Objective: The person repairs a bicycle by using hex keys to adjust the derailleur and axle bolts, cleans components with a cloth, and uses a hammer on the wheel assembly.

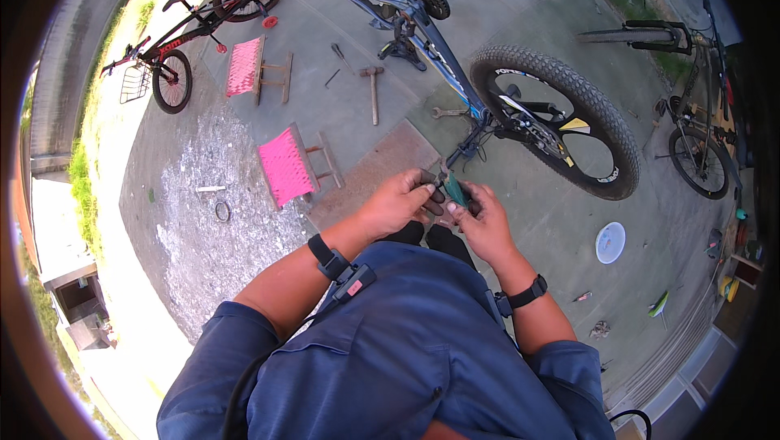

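My left hand [404, 203] and my right hand [483, 222] meet in front of my body, fingers darkened with grime. Between my right thumb and fingers is a dark green object [455, 190], whose kind I cannot make out. The left fingers are curled close beside it, pinched around something small and dark that they mostly hide. Just beyond my hands lies an upside-down mountain bike [439, 58], its knobby-tyred wheel [561, 123] to the right. An open-ended wrench [449, 112] rests on the ground by the frame.
Two pink woven folding stools [284, 168] [244, 66] stand to the left. A hammer [373, 95] and a screwdriver [341, 56] lie beyond. At right are a white bowl [610, 242] and another bike [699, 139]. A black-and-red bike [191, 30] stands far left.
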The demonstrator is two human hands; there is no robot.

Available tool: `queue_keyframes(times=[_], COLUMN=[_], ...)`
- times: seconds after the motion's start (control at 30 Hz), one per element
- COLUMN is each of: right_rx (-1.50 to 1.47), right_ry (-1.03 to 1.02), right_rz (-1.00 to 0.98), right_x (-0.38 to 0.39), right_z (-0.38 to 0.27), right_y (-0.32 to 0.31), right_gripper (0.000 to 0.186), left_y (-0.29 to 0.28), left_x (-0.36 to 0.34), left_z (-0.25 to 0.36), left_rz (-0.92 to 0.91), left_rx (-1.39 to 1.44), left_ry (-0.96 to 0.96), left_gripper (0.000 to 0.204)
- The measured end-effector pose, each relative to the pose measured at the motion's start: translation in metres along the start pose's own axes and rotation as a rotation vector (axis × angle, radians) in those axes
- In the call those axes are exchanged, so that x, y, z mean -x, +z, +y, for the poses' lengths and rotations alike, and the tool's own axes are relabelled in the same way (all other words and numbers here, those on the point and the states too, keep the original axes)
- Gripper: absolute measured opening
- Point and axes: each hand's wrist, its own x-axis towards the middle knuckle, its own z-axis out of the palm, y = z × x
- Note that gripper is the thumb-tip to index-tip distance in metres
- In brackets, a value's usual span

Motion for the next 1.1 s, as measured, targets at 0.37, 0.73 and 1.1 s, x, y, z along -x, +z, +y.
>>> queue_keyframes(times=[0.37, 0.73, 1.1], right_rx=[-0.253, 0.115, 0.154], right_ry=[0.335, 0.281, 0.469], right_rz=[-0.354, -0.299, -0.186], right_x=[-0.088, -0.244, -0.296], right_z=[-0.035, -0.103, -0.085], right_y=[0.048, 0.176, 0.162], right_gripper=[0.043, 0.037, 0.040], left_y=[-0.092, -0.281, -0.504], left_x=[-0.013, -0.058, -0.073], left_z=[0.017, 0.088, 0.166], left_rz=[0.032, 0.145, 0.779], left_rx=[0.029, -0.172, 0.044], left_ry=[-0.023, 0.033, 0.044], left_gripper=[0.023, 0.019, 0.019])
